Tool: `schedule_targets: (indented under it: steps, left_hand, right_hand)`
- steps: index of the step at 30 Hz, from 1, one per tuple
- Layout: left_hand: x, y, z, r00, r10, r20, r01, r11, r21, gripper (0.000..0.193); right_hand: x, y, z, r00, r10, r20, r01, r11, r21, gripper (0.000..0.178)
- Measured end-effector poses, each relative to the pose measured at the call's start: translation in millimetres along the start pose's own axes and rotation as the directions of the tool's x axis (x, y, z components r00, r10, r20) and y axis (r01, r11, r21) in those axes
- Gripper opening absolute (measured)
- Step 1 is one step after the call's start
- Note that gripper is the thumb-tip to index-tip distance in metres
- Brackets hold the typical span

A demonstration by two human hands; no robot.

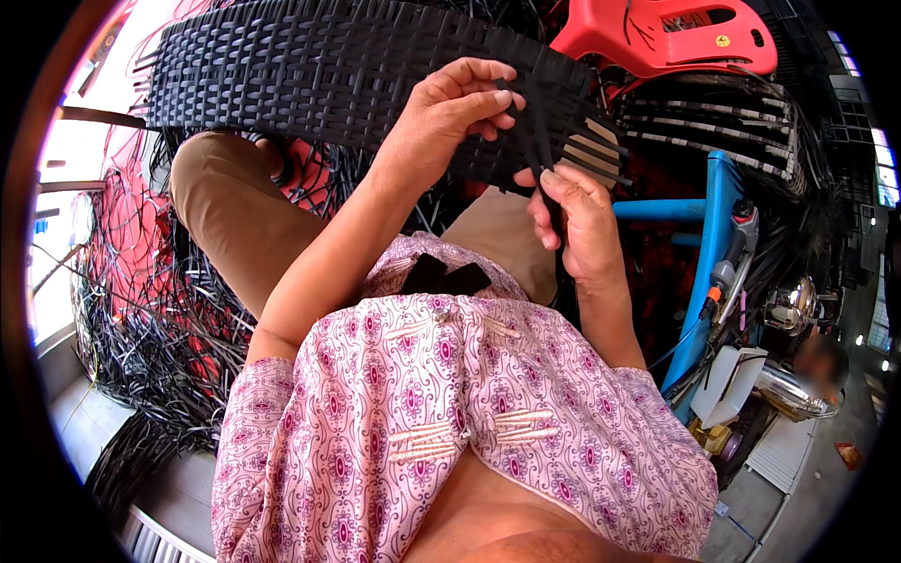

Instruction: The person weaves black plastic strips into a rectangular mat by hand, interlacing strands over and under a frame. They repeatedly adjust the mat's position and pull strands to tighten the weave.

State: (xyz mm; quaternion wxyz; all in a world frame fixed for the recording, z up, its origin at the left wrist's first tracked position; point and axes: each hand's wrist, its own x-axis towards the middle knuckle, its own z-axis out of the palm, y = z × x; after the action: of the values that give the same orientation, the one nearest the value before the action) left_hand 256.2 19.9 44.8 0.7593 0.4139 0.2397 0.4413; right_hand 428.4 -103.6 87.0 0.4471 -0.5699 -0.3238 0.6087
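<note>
Across my lap lies a long woven panel (pixel 310 70) of flat black strips, its bare slats (pixel 596 155) showing at the right end. My left hand (pixel 460 103) is above the panel, thumb and fingers closed in a pinch on a black strip. Close to the panel's right end, my right hand (pixel 577 211) pinches a black strip (pixel 537 122) between thumb and forefinger. The strip runs up from the right hand toward the panel; its far end is lost against the black weave.
A red plastic seat (pixel 666 38) stands at the far right. Beside me is a blue frame (pixel 713 235) with a grey and red tool (pixel 737 249) along it. Tangled black strips (pixel 178 328) cover the red surface to the left. Metal vessels (pixel 788 389) stand at the right.
</note>
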Motion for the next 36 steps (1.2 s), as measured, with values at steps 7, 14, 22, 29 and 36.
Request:
schedule_targets:
  steps: [7, 14, 22, 29, 36]
  left_hand:
    - [-6.4, 2.5, -18.0, 0.995, 0.047, 0.091, -0.061, 0.987, 0.151, 0.028]
    - [-18.2, -1.6, -11.3, 0.999, 0.030, 0.019, -0.033, 0.975, 0.221, 0.036]
    - [-25.1, -13.6, -7.1, 0.988, -0.131, -0.083, 0.138, 0.986, 0.089, 0.015]
    - [-47.1, -31.2, 8.0, 0.979, -0.193, -0.066, 0.194, 0.981, 0.007, 0.009]
    - [-52.5, -35.6, 21.1, 0.987, -0.152, -0.058, 0.154, 0.988, 0.030, 0.007]
  right_hand:
    - [0.6, 2.8, 1.9, 0.995, 0.051, 0.083, -0.044, 0.996, -0.075, 0.036]
    - [-5.3, 6.8, 8.0, 0.998, -0.026, 0.065, 0.046, 0.944, -0.326, 0.038]
    - [-7.1, 15.9, 0.7, 0.998, -0.021, 0.054, 0.042, 0.908, -0.416, 0.038]
    - [-10.2, 38.3, 6.1, 0.834, -0.550, 0.043, 0.409, 0.565, -0.716, 0.038]
    - [-13.7, 45.1, 1.1, 0.916, -0.371, -0.152, 0.291, 0.876, -0.386, 0.021]
